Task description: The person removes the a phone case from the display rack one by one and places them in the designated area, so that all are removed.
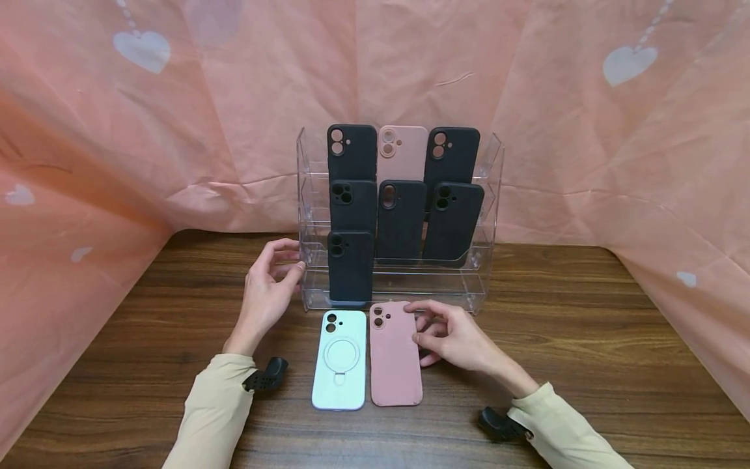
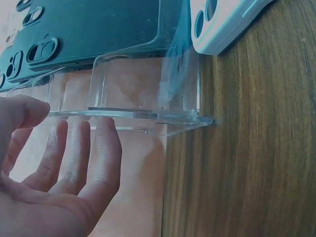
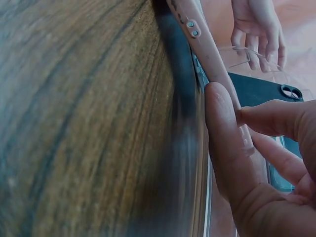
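My right hand [image 1: 448, 332] pinches a pink phone case [image 1: 395, 361] along its right edge, one finger at the upper right corner. The right wrist view shows fingertips on both sides of the pink case [image 3: 210, 61], whose edge with small button openings faces the camera. A pale white-mint phone case [image 1: 342, 394] with a ring on its back lies just left of it. My left hand [image 1: 269, 283] is at the left side of a clear acrylic stand [image 1: 424, 283]; in the left wrist view its loosely bent fingers [image 2: 106, 153] touch the outside of the side wall.
The tiered stand holds several dark cases, including a front one [image 1: 351, 273], plus a light pink case [image 1: 404, 156] in the back row. Behind it hangs a pink curtain [image 1: 551, 163] with white hearts. All stands on a brown wooden table [image 1: 568, 312].
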Demonstrator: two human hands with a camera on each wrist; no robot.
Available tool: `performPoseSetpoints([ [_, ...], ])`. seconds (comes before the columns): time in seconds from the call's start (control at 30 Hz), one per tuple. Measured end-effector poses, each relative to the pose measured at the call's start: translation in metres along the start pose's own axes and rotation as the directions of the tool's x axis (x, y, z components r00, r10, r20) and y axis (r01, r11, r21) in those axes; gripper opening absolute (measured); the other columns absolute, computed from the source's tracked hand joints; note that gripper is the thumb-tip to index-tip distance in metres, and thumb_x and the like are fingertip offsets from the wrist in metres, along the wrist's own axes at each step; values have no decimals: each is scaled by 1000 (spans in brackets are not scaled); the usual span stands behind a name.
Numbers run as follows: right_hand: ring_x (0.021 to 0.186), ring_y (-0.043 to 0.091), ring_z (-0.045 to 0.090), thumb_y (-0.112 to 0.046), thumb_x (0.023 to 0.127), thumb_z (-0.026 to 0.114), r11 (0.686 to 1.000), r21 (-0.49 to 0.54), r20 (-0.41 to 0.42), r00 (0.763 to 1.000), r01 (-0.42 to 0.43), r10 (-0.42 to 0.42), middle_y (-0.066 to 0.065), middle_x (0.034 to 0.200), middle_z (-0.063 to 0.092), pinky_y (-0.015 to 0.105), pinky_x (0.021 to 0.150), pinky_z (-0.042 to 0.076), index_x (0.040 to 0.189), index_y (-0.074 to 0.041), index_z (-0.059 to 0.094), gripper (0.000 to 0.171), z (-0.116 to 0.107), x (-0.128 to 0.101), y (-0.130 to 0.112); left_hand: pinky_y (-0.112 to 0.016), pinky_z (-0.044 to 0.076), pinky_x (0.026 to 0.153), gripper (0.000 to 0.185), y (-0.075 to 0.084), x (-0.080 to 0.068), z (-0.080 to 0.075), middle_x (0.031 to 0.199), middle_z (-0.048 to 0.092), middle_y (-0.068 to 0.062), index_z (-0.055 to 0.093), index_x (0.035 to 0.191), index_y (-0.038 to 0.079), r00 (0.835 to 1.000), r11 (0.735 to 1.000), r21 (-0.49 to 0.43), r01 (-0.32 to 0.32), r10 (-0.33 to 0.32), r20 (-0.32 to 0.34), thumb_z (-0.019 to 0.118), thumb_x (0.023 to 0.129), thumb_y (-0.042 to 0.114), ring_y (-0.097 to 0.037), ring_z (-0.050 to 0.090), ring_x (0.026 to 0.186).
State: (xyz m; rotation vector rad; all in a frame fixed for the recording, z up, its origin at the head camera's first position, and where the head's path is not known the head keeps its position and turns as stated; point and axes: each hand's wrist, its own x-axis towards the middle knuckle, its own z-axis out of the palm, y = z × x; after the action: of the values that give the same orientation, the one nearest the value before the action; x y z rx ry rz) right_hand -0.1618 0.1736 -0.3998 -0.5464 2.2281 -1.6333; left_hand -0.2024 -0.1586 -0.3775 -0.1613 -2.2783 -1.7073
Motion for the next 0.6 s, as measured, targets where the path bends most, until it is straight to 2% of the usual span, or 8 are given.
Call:
performPoseSetpoints([
  [0.6, 76, 19, 68, 5, 92, 66, 992, -42, -40, 993, -116, 114, 18, 100, 58, 40, 62, 65, 135, 1, 59, 44, 8, 3, 2, -33, 65, 73, 37, -1, 0, 0, 123, 65, -15, 58, 134, 16, 1000, 1000, 4, 1, -1, 4, 65, 98, 8, -33, 71, 107],
])
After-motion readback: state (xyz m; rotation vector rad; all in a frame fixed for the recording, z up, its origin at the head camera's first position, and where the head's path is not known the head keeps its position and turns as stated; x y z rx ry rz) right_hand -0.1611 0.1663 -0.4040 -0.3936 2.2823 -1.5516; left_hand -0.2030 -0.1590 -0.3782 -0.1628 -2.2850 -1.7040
